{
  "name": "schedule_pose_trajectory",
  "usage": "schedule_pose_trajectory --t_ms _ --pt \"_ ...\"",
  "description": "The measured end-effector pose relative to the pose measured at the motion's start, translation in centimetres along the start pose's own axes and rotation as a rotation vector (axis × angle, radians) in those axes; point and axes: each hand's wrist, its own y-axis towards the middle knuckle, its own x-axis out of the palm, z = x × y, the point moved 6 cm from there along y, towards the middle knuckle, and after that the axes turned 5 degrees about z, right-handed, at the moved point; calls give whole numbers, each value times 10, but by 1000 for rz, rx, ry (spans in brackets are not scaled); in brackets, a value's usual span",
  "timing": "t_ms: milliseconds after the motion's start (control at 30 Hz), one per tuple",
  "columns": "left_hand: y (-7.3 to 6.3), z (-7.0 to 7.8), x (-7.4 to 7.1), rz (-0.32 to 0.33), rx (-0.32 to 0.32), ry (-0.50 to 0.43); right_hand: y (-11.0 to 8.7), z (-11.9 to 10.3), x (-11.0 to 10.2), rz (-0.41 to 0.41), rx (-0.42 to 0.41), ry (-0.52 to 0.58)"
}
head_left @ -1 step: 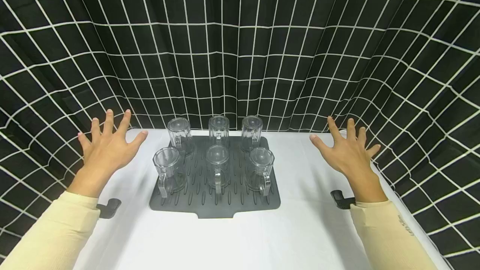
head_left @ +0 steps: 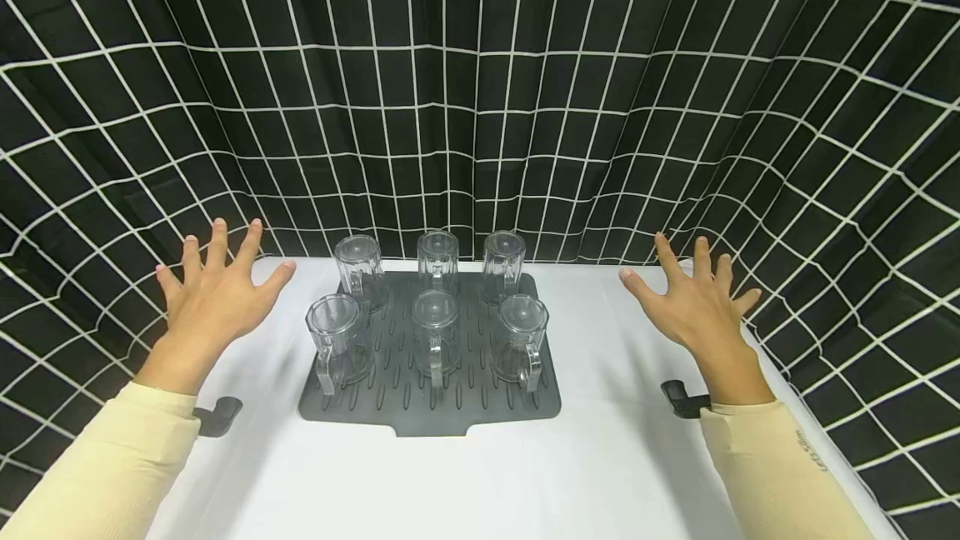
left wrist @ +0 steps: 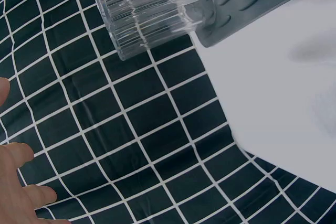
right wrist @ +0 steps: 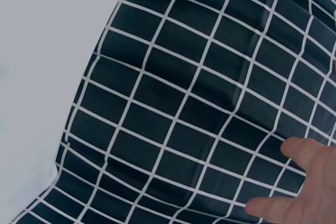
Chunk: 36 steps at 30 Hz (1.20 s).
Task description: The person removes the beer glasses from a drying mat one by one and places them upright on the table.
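Observation:
Clear glass mugs stand in two rows of three on a dark grey drying mat (head_left: pixel 431 417). The front row has a left mug (head_left: pixel 335 332), a middle mug (head_left: pixel 435 327) and a right mug (head_left: pixel 521 332), their handles towards me. Behind them are another left mug (head_left: pixel 358 269), middle mug (head_left: pixel 437 261) and right mug (head_left: pixel 503 261). My left hand (head_left: pixel 213 298) hovers left of the mat, fingers spread, holding nothing. To the right of the mat, my right hand (head_left: pixel 693 307) is likewise spread and holds nothing. Each wrist view catches only some fingers at its edge.
A white tabletop (head_left: pixel 480 482) lies under the mat. Black cloth with a white grid (head_left: pixel 457 123) hangs behind the table and along both sides. Dark camera mounts stick out at the left wrist (head_left: pixel 219 417) and the right wrist (head_left: pixel 682 400).

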Motion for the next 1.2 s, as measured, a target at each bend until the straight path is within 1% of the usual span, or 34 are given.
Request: schedule_pose_trajectory --t_ms 300,533,733,1033,1200 --pt "-1 0 1 -6 -7 4 -1 3 5 -19 0 0" --pt "-3 0 -1 2 -9 -2 1 2 3 -23 -6 -2" --pt "-5 4 -2 11 -3 -3 -2 3 0 -18 -10 5" --pt "-14 7 -6 17 -4 -4 -11 3 -3 -2 -20 18" --pt "-23 7 -8 29 -5 -9 -16 0 -4 12 -38 23"
